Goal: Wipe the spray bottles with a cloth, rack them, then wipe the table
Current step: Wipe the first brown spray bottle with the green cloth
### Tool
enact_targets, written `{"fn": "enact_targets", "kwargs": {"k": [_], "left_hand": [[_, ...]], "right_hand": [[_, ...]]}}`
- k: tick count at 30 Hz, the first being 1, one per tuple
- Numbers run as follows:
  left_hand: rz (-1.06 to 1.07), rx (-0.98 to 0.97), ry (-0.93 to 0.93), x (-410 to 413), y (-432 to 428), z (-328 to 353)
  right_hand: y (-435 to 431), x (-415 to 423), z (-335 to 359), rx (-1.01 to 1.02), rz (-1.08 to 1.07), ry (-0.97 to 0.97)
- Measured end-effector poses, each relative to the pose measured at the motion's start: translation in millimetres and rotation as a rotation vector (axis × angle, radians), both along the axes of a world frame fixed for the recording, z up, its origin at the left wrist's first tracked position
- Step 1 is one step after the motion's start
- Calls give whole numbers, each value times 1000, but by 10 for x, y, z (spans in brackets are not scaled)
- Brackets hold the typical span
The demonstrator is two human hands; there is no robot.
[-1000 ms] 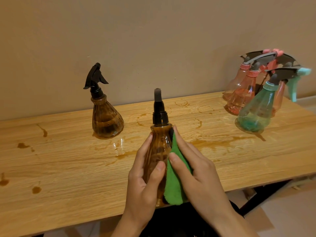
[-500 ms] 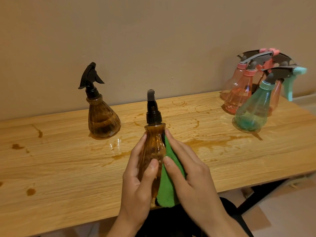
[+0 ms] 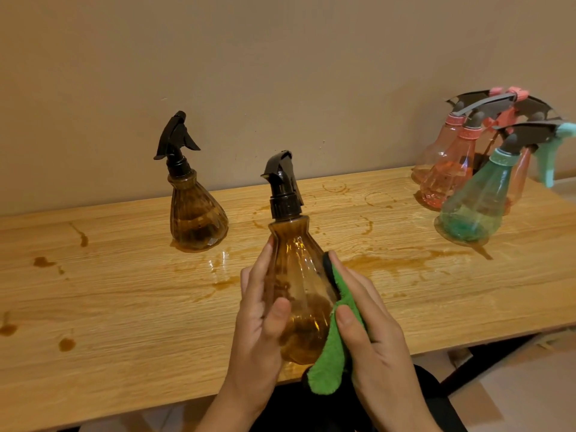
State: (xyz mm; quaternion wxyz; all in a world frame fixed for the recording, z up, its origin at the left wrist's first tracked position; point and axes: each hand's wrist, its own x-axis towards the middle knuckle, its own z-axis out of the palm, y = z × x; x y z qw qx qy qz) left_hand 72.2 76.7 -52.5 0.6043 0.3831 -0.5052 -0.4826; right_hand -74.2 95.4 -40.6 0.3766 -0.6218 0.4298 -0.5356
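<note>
Wiping stage: left hand gripping brown spray bottle above tabletop front edge, right hand pinching green cloth against side. Likely next: finish wipe, carry upright for racking.

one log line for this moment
step: wipe | left hand: holds amber bottle | right hand: holds green cloth against it | table: stained

The held bottle is above the table's front edge, cloth on its right. A lone bottle stands behind-left; a bottle cluster fills the back-right corner.
</note>
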Motion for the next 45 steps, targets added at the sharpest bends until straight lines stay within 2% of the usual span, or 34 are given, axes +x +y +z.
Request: {"fn": "enact_targets", "kwargs": {"k": [3, 5, 8, 13, 20, 24, 29, 31, 33, 38, 40, 45], "left_hand": [[-21, 0, -20, -27, 13, 9], [-64, 15, 19, -56, 21, 11], [-73, 2, -11, -65, 34, 23], [-41, -67, -155, -97, 55, 97], [108, -10, -1, -71, -4, 38], [144, -35, -65, -82, 19, 19], [54, -92, -207, -63, 48, 2], [30, -86, -198, -74, 34, -6], [28, -92, -156, -93, 43, 1], [136, 3, 113, -49, 39, -16], [141, 42, 136, -34, 23, 2], [77, 47, 30, -50, 15, -1]], "right_hand": [[40, -49, -13, -71, -113, 80], [80, -55, -55, -165, -168, 215], [129, 1, -142, -209, -145, 341], [-63, -36, 52, -89, -67, 251], [30, 16, -93, -193, -53, 424], [112, 57, -196, -175, -92, 343], [-110, 4, 38, -11, -65, 90], [-144, -29, 96, -18, -51, 108], [-79, -26, 90, -88, -56, 208], [148, 45, -147, -250, -55, 442], [103, 75, -110, -249, -43, 426], [-174, 80, 137, -159, -25, 280]]}}
